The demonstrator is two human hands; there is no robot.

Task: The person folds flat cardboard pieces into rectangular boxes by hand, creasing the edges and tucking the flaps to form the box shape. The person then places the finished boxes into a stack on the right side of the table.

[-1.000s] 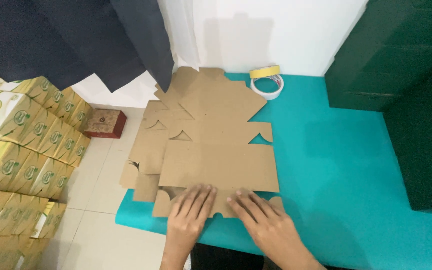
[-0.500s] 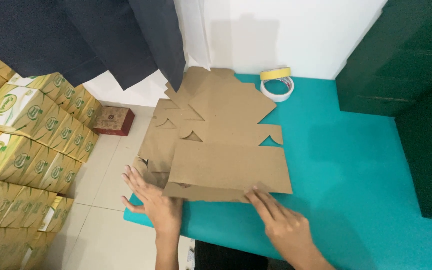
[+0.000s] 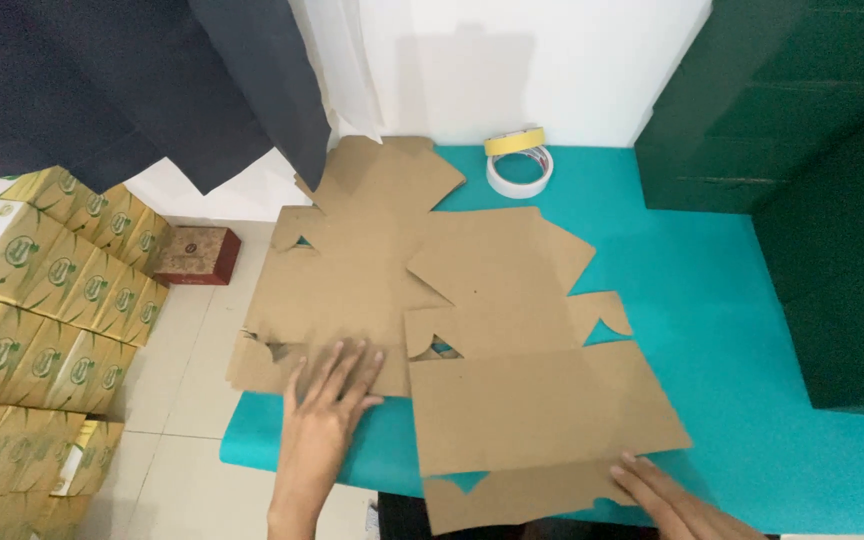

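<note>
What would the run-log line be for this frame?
left hand: flat on cardboard stack | right hand: on top cardboard blank, near edge | surface: teal table | behind: tape rolls

Two bare hands and forearms of the person are visible. The left hand (image 3: 327,400) has no glove, ring or watch, and the forearm behind it has no sleeve. The right hand (image 3: 667,495) is also bare and without jewellery; only a part of it is visible. The fingernails are short and plain.
</note>
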